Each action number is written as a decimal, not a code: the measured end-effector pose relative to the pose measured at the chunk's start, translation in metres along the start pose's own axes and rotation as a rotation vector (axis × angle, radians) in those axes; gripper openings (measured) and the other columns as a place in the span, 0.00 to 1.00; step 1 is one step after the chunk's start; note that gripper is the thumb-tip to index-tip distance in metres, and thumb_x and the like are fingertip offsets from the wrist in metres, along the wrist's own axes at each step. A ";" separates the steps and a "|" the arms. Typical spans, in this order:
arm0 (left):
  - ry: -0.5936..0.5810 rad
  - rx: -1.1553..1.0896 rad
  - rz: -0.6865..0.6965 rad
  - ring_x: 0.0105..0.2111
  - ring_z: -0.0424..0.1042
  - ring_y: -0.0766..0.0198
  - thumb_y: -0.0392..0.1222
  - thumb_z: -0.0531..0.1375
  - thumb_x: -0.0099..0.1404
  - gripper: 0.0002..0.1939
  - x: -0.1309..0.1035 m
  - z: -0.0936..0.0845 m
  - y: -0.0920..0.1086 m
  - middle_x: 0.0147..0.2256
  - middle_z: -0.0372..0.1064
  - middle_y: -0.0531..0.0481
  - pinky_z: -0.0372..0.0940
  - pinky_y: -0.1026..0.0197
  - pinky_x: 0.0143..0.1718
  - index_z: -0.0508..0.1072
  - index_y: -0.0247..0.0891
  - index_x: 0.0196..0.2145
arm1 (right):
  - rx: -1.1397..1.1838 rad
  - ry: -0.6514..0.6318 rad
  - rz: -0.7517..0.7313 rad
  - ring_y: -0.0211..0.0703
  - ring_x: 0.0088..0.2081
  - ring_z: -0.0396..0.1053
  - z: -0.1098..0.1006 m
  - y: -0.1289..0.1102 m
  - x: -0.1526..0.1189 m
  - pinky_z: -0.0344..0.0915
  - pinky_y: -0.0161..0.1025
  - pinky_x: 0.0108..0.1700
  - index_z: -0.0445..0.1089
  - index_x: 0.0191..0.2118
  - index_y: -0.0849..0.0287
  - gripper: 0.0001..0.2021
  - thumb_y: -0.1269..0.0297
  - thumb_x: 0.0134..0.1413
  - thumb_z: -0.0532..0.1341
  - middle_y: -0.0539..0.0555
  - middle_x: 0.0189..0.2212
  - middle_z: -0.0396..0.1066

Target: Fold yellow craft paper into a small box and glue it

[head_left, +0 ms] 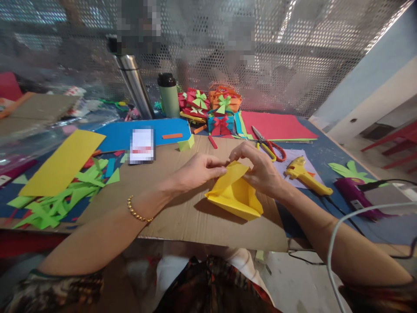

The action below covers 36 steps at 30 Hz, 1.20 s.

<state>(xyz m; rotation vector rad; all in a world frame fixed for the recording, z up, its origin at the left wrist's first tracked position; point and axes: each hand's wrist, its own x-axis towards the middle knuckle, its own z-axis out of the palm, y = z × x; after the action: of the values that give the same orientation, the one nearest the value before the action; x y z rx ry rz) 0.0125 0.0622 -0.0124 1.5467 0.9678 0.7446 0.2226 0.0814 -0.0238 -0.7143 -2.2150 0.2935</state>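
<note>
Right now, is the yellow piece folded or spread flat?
Folded: the yellow piece has creased sides standing up around a hollow.

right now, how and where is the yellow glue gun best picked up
Probably by its handle, with the right hand coming in from the right. The yellow glue gun lies on its side, its handle slanting right and toward the person, while the nozzle points left, so this keeps fingers behind the tip.
</note>
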 end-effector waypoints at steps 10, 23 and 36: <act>0.137 0.066 -0.039 0.27 0.68 0.68 0.38 0.66 0.57 0.05 0.002 -0.001 -0.002 0.26 0.72 0.52 0.62 0.64 0.29 0.76 0.34 0.27 | -0.009 0.002 -0.017 0.46 0.39 0.70 0.002 0.003 -0.001 0.66 0.44 0.40 0.64 0.37 0.54 0.06 0.70 0.57 0.62 0.54 0.36 0.72; 0.124 0.004 -0.035 0.27 0.67 0.70 0.35 0.64 0.56 0.04 0.001 0.005 0.005 0.26 0.69 0.55 0.61 0.65 0.29 0.72 0.34 0.27 | 0.063 -0.083 0.030 0.42 0.37 0.72 -0.006 -0.003 0.002 0.68 0.40 0.40 0.75 0.40 0.56 0.05 0.70 0.59 0.62 0.53 0.36 0.77; 0.064 -0.139 -0.005 0.32 0.71 0.65 0.42 0.68 0.54 0.08 -0.001 0.004 -0.007 0.31 0.74 0.50 0.65 0.61 0.34 0.77 0.34 0.29 | 0.112 -0.148 0.108 0.39 0.36 0.71 -0.010 -0.010 0.004 0.67 0.37 0.42 0.74 0.40 0.56 0.07 0.73 0.56 0.63 0.51 0.36 0.78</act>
<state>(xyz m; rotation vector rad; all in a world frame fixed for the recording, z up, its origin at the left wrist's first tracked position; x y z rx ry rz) 0.0141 0.0604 -0.0197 1.4063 0.9461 0.8450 0.2235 0.0753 -0.0104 -0.7736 -2.2813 0.5354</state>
